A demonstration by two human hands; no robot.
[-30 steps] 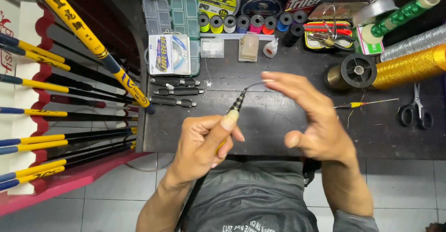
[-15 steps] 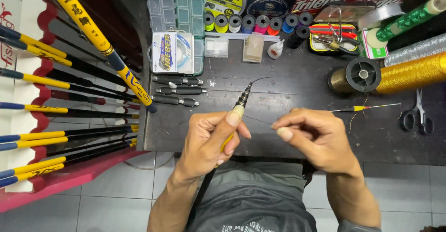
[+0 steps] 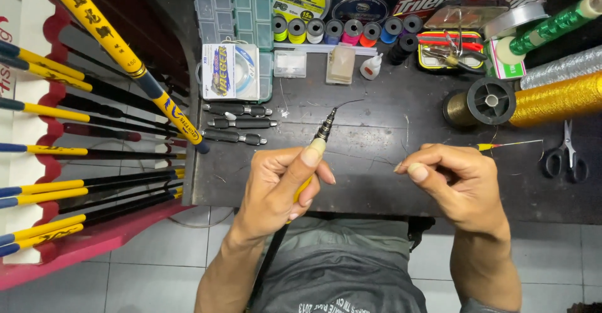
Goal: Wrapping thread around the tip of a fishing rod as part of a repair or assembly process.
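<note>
Black rod tip (image 3: 326, 125) gripped in left hand (image 3: 279, 187), over desk (image 3: 376, 181) near front edge; right hand (image 3: 454, 181) alongside, pinching thin thread (image 3: 364, 159).

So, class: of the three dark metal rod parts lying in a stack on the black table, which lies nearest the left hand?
The bottom dark metal rod part; the left hand sits just below it.

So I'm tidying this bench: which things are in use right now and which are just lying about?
In use:
left hand holding the rod tip
right hand pinching a thin line

Lying about:
scissors
gold thread spool
tackle box
row of small spools
three dark rod pieces
</note>
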